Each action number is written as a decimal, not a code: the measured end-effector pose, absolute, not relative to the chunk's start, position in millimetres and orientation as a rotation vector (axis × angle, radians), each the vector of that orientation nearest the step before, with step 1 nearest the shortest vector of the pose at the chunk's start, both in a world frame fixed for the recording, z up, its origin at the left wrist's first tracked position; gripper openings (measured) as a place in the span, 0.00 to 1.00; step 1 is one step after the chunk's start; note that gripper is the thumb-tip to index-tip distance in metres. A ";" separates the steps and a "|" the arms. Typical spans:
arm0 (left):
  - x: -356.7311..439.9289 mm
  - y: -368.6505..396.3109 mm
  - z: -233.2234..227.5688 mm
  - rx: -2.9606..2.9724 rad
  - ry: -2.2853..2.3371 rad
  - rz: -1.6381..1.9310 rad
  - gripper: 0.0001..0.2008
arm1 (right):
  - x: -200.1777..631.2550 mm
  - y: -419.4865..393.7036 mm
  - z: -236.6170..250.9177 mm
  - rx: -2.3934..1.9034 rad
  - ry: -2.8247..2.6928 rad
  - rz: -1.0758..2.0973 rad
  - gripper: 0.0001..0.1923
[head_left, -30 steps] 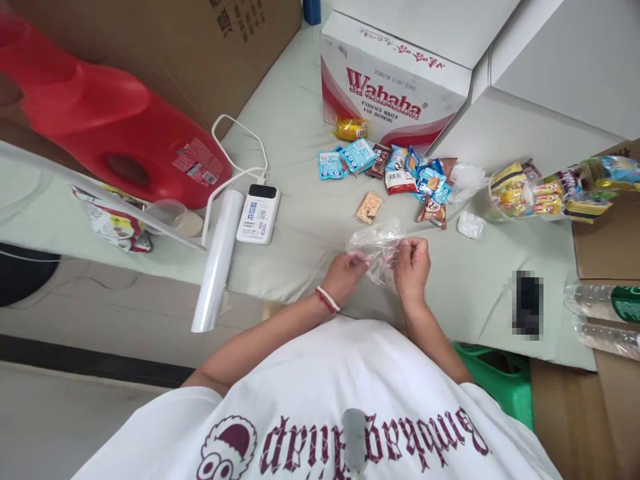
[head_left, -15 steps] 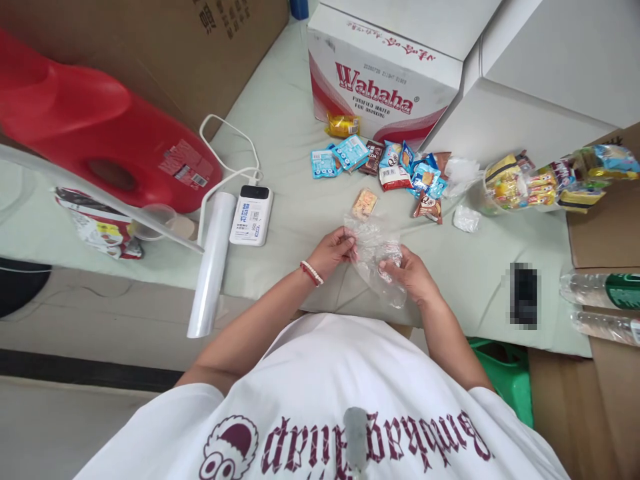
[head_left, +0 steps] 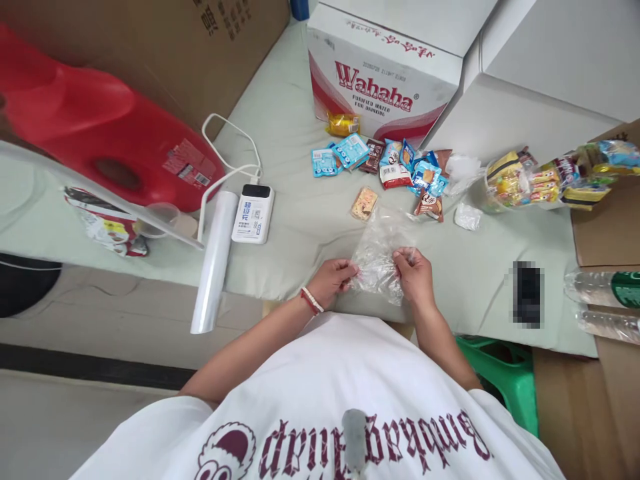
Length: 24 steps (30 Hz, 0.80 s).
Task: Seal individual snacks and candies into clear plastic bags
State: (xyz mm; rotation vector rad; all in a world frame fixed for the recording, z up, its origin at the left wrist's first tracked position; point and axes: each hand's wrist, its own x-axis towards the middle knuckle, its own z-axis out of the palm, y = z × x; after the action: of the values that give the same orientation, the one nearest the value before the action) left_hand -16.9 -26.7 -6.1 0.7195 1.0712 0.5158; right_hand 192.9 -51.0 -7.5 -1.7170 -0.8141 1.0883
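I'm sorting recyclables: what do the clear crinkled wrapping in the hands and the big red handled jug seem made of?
Clear crinkled wrapping: probably thin, glossy plastic film; transparent, its creases catch light.

Big red handled jug: likely rigid moulded plastic, smooth satin finish, showing soft highlights.

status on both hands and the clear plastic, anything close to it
Left hand, right hand: both pinching crumpled clear thin plastic. Plastic stretched between them. Small tan rectangular snack close beyond it.
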 end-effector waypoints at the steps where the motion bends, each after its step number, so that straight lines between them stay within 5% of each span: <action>1: -19.2 -24.8 -5.8 0.658 1.053 0.521 0.20 | 197.4 -50.1 -9.4 -1.706 -0.785 1.117 0.14; 12: -21.1 -29.7 -11.4 0.573 0.976 0.347 0.12 | 212.6 -60.3 -22.0 -1.778 -0.809 1.117 0.21; 16: -20.4 -30.6 -11.8 0.591 0.998 0.378 0.13 | 222.1 -75.4 -2.2 -1.943 -1.164 0.537 0.29; 19: -19.5 -31.1 -11.4 0.609 1.014 0.388 0.12 | 214.4 -93.4 16.9 -1.823 -1.493 0.199 0.24; 24: -17.7 -33.3 -10.5 0.607 1.054 0.413 0.12 | 178.9 -109.9 11.1 -1.655 -1.987 0.555 0.11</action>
State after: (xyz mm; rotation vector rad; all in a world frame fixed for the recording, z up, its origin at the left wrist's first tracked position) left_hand -17.7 -33.3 -10.5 0.6071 1.0539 0.4132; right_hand 178.9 -109.9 11.1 -1.6547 -1.9866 0.5550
